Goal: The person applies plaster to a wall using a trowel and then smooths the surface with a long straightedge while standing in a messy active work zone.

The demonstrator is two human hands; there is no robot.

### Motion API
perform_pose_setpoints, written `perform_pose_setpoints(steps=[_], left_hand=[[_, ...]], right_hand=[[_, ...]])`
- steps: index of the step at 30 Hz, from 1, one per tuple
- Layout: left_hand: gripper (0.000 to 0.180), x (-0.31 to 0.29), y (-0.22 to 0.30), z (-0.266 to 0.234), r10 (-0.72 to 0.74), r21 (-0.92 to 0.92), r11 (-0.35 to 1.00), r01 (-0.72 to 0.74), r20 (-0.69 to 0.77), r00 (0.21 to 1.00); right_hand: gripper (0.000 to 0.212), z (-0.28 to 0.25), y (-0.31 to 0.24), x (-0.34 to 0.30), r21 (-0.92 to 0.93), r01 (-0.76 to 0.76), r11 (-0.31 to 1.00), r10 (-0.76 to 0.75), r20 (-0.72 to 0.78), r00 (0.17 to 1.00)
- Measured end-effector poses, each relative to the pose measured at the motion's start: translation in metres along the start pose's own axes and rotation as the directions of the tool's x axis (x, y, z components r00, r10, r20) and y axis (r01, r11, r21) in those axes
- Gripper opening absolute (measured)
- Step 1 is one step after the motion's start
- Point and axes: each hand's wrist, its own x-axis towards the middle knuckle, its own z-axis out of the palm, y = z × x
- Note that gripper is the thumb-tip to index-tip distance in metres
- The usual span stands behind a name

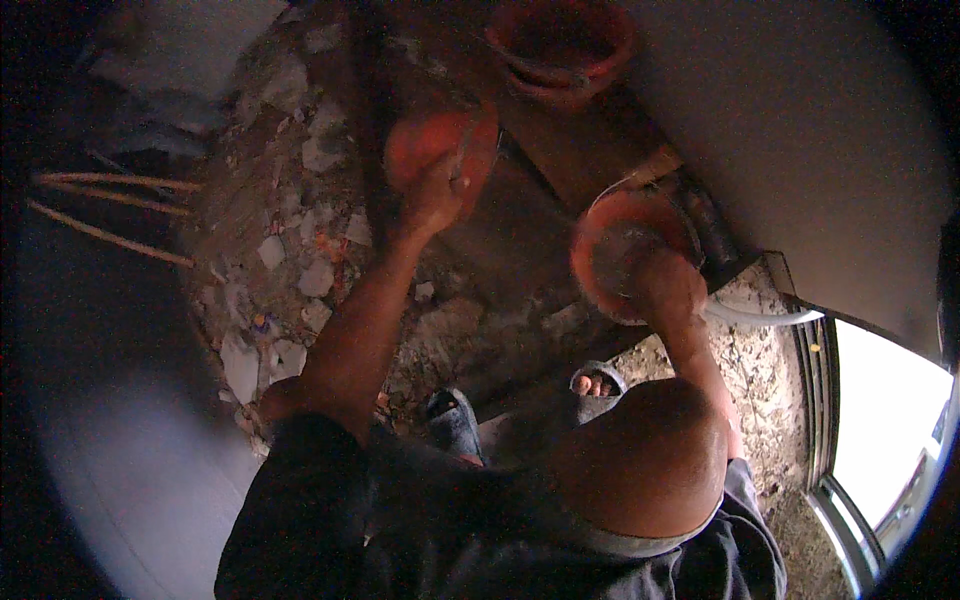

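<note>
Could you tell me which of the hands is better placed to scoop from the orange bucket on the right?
Probably the right hand: it already rests on the rim of that orange bucket, while the left hand grips the other orange pan.

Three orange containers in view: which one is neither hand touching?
The orange bucket at the top edge. The left hand is on the middle orange pan, and the right hand is on the orange bowl lower right.

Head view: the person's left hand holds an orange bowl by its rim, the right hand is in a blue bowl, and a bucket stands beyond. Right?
Not quite: in the head view, the right hand is in an orange bowl, not blue. The left hand does hold the other orange bowl's rim, bucket beyond.
</note>
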Motion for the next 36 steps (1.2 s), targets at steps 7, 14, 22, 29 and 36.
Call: perform_pose_setpoints(steps=[7,14,22,29,36], left_hand=[[0.046,-0.038,0.036,0.058,0.097,0.109,0.989,-0.095,-0.014,0.995],[0.034,0.018,0.024,0.05,-0.069,0.055,0.995,0.087,-0.27,0.961],[0.021,0.041,0.132,-0.011,-0.123,-0.807,0.557,0.195,0.152,0.981],[0.029,0.088,0.039,-0.02,-0.201,0.089,0.976,0.198,0.025,0.979],[0.044,0.068,0.049,-0.025,0.076,-0.011,0.997,-0.076,0.126,0.989]], right_hand=[[0.04,-0.001,0.008,-0.017,0.032,0.196,0.98,-0.179,-0.288,0.941],[0.044,-0.075,-0.022,-0.012,0.159,0.234,0.959,-0.161,-0.372,0.914],[0.026,-0.064,0.007,0.045,0.164,0.106,0.981,-0.035,-0.386,0.922],[0.023,-0.073,0.0,0.039,0.128,0.152,0.98,-0.088,-0.407,0.909],[0.026,-0.033,0.021,0.046,0.159,0.127,0.979,-0.083,-0.258,0.963]])
